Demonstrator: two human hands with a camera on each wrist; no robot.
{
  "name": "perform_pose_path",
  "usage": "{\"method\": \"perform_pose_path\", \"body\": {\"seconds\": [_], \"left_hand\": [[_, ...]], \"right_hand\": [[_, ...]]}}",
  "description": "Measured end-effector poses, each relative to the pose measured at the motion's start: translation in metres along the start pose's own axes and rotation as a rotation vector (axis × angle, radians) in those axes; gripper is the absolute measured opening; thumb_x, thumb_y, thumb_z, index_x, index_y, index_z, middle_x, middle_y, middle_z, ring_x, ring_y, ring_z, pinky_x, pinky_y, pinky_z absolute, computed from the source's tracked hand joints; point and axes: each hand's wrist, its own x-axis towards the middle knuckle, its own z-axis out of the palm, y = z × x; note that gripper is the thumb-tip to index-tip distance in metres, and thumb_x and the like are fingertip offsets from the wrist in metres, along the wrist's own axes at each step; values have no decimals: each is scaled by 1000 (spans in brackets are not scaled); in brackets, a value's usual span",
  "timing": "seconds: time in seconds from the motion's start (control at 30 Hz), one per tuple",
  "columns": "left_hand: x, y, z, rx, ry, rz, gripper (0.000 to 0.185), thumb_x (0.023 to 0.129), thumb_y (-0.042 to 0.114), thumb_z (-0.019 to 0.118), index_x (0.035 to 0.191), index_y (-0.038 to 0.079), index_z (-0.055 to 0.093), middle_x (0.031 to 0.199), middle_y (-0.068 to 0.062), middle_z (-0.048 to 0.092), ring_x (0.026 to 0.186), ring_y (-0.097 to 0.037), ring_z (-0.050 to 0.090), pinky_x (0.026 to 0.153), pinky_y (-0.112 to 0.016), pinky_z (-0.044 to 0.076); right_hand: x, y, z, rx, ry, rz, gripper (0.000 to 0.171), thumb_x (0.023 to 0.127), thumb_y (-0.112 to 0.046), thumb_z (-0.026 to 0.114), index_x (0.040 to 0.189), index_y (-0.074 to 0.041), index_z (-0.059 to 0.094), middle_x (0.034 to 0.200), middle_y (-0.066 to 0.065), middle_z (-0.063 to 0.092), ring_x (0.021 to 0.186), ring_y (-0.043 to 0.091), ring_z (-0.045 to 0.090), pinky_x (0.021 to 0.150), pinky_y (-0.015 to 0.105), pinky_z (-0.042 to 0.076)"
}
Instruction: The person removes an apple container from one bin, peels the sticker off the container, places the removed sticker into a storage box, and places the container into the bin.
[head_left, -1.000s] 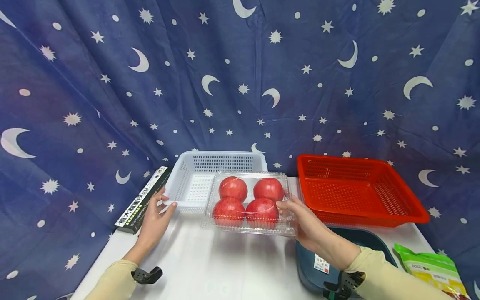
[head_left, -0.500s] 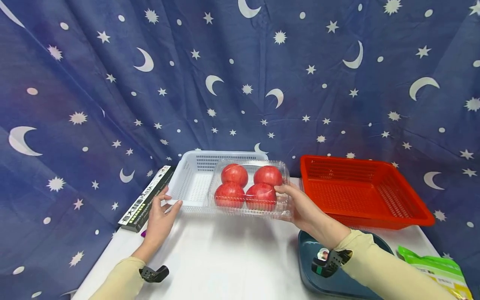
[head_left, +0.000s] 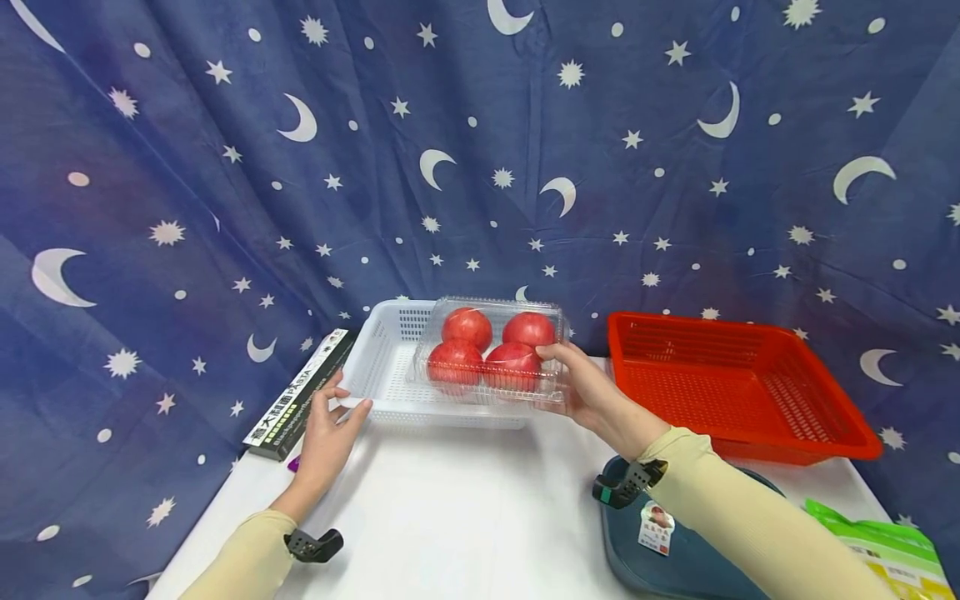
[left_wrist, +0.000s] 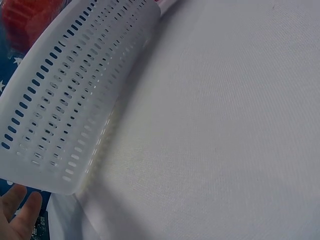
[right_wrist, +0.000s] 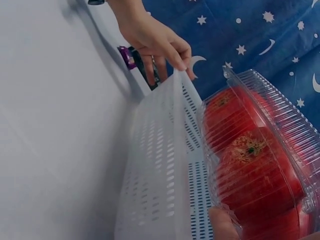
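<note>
Nearest me, at 5 o'clock, a dark teal tray [head_left: 675,567] lies on the white table [head_left: 465,517], with a green packet [head_left: 885,550] at 4 o'clock beside it. My left hand [head_left: 326,437], at 10 o'clock, has its fingers nearly straight and rests its fingertips on the near left corner of the white basket [head_left: 390,383], steadying it and grasping nothing. My right hand [head_left: 592,392], at 1 o'clock, grips the right edge of the clear clamshell box [head_left: 487,354], thumb on top and fingers underneath. The box carries four red fruits [head_left: 483,350], lid closed, and hangs level over the right half of the basket, not yet seated; the right wrist view confirms it sits above the perforated wall. I judge the step in hand to be lowering the box into the basket. The next move calls for a level descent clear of the near rim, then release. A dark carton [head_left: 300,400] lies at 10 o'clock, just left of the basket. A red basket [head_left: 735,387] stands at 2 o'clock, apart from it. Farthest, a starred blue curtain [head_left: 480,150] closes the scene.
</note>
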Motion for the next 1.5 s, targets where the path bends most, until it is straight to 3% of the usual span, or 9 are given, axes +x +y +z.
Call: {"method": "perform_pose_path", "body": {"seconds": [0.13,0.37,0.73,1.03,1.17,1.37,1.5], "left_hand": [[-2,12,2,-7,-7,-5,42,97,8,71,123,-7,40,164,-16,28,125,-50,54,89,-8,46],[-10,44,2,1,-16,-16,38,97,3,68,119,-13,41,161,-25,28,122,-55,54,90,-10,47],[-10,41,4,22,12,-3,39,98,6,68,119,-12,40,161,-25,29,121,-56,54,91,-11,47],[-11,51,4,48,20,-13,35,98,2,67,117,-11,42,159,-26,32,123,-54,55,95,-16,48],[-8,40,4,41,29,-9,35,98,3,67,118,-11,42,160,-24,31,122,-52,56,93,-14,48],[-2,10,4,69,54,-15,37,100,13,69,120,-4,44,162,-12,34,121,-41,59,94,-13,47],[-1,2,2,83,49,-3,38,99,18,70,120,-2,45,162,-10,35,119,-39,61,95,-15,48]], "right_hand": [[10,-1,3,5,27,5,76,93,-28,66,157,-23,26,150,17,37,128,36,44,90,47,58],[26,1,10,-24,65,-4,72,91,-29,67,155,-23,33,149,16,39,129,37,43,93,50,56],[47,4,26,-66,82,-15,75,88,-24,70,155,-22,36,150,18,40,127,37,46,92,53,55],[62,9,38,-86,68,-8,70,87,-25,73,150,-21,42,143,18,47,120,36,52,86,51,59],[69,12,45,-93,71,-3,67,86,-25,74,146,-18,45,140,17,50,116,35,55,82,48,60],[78,20,53,-134,43,-20,68,88,-27,72,147,-14,42,140,17,51,119,36,52,90,51,56],[83,26,54,-152,62,-18,68,87,-27,74,147,-15,44,138,16,51,117,36,49,90,51,55]]}}
